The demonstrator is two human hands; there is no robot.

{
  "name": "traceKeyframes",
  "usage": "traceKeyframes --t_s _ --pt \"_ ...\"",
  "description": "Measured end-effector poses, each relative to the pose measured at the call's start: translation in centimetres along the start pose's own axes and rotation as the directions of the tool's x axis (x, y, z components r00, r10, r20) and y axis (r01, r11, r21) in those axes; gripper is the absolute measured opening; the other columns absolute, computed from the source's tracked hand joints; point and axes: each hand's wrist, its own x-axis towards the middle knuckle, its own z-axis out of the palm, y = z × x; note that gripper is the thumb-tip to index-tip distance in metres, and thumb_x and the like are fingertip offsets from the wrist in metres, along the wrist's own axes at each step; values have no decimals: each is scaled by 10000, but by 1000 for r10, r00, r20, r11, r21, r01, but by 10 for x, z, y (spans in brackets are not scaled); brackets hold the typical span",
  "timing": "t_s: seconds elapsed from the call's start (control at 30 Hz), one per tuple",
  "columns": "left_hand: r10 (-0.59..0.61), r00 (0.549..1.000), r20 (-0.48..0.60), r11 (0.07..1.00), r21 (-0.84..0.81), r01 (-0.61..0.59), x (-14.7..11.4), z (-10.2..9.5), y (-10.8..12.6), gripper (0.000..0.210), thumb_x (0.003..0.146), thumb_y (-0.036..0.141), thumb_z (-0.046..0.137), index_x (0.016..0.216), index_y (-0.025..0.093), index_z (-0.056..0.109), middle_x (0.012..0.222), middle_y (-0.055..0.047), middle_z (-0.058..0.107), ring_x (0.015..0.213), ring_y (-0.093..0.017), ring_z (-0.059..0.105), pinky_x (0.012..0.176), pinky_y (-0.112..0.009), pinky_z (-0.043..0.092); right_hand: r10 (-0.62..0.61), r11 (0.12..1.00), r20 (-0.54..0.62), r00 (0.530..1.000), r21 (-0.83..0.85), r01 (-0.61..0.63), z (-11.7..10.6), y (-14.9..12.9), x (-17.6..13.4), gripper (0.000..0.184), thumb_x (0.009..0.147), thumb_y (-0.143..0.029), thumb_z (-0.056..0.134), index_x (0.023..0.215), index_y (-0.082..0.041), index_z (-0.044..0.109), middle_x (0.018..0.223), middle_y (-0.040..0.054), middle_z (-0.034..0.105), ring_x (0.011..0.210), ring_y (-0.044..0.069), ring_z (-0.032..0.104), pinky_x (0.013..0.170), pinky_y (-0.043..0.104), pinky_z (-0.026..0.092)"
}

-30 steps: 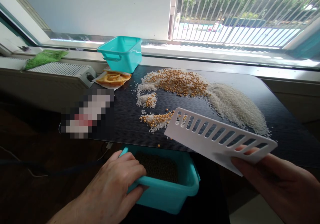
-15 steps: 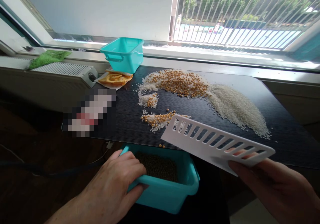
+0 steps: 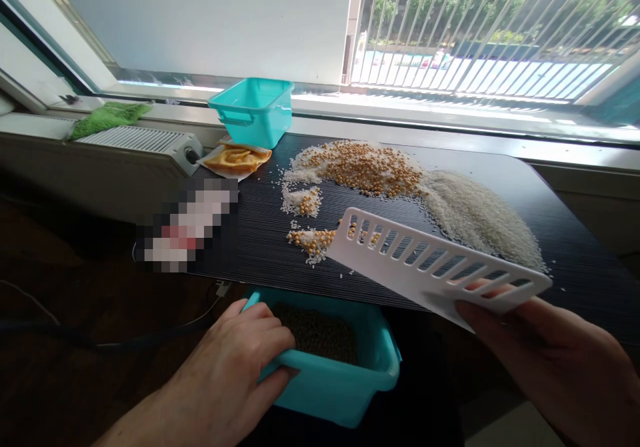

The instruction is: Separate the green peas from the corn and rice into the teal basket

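Note:
My left hand (image 3: 250, 354) is closed round the left rim of a turquoise plastic bin (image 3: 340, 384), held just below the table's front edge. Inside it lies a layer of small brownish grains or beans (image 3: 317, 332), dim in shadow. My right hand (image 3: 530, 340) grips one end of a flat white plastic slotted divider (image 3: 400, 267), tilted over the table. Its far end is beside a small heap of yellow soybeans and white rice (image 3: 313, 242). Behind it spreads a larger heap of mixed soybeans and rice (image 3: 370, 167), joined on the right by a mound of rice (image 3: 485, 217).
A second turquoise bin (image 3: 260, 110) stands at the table's back left, beside a yellow cloth (image 3: 237, 160). A green cloth (image 3: 107, 119) lies on the radiator (image 3: 140, 147). A pixelated item (image 3: 187, 227) is at the left table edge. A barred window is behind.
The white divider has moved slightly up and away from the front edge. Two soybeans near that edge are gone from view. My left hand still holds the bin in place.

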Motion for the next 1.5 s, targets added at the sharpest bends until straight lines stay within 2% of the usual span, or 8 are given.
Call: traceKeyframes --t_s 0.07,0.3,0.5,0.73,0.93,1.2,1.33,1.5 --pt "-1 1000 5 1000 6 1 -1 -1 0 129 894 147 582 811 230 635 862 22 641 849 -161 568 816 -312 398 -41 997 28 999 66 39 7 -1 6 214 822 -405 628 890 -263 774 836 11 800 705 219 762 674 270 626" --pt "-32 999 14 999 8 32 -5 -3 -4 126 887 146 579 814 232 634 874 17 647 884 -179 561 841 -327 391 -174 976 95 980 146 159 16 -1 15 170 839 -293 624 935 -259 760 839 -6 800 675 203 757 587 238 604" --pt "-22 1000 7 1000 9 22 -7 -1 -10 131 895 153 569 810 235 625 856 20 629 864 -180 550 830 -330 393 -152 981 39 988 129 146 21 -4 19 147 842 -324 635 900 -266 757 843 -7 799 695 214 758 606 264 605" --pt "-48 999 9 999 -3 48 -8 0 -10 129 891 151 562 827 242 626 882 15 625 880 -183 546 832 -334 395 -168 971 131 977 195 141 23 -10 22 159 845 -298 622 917 -277 763 829 -15 796 672 208 750 594 258 599" --pt "-76 997 7 997 -13 76 -7 -1 -14 143 903 179 557 785 236 611 863 12 610 872 -184 539 847 -343 387 -180 972 112 977 175 159 21 -12 21 157 859 -324 613 877 -273 760 806 -7 792 632 201 740 559 249 584" --pt "-87 996 -21 996 -13 86 -12 -1 -12 145 890 151 563 795 244 622 858 13 618 887 -192 540 824 -335 389 -234 959 154 960 197 202 27 -18 26 180 858 -267 599 879 -245 776 797 -1 796 622 190 743 558 223 588" --pt "-109 991 -78 994 16 111 -13 -2 -8 146 882 128 568 796 228 631 855 10 630 884 -187 549 840 -337 389 -263 952 155 952 205 230 22 -17 23 170 862 -264 605 910 -254 767 829 -7 799 657 183 751 606 210 601" --pt "-90 993 -71 996 14 92 -11 -3 -8 162 873 112 568 774 219 638 826 14 632 847 -174 557 862 -342 388 -256 951 156 954 216 220 22 -18 22 165 863 -233 595 913 -269 749 843 -20 796 684 179 752 629 209 600"
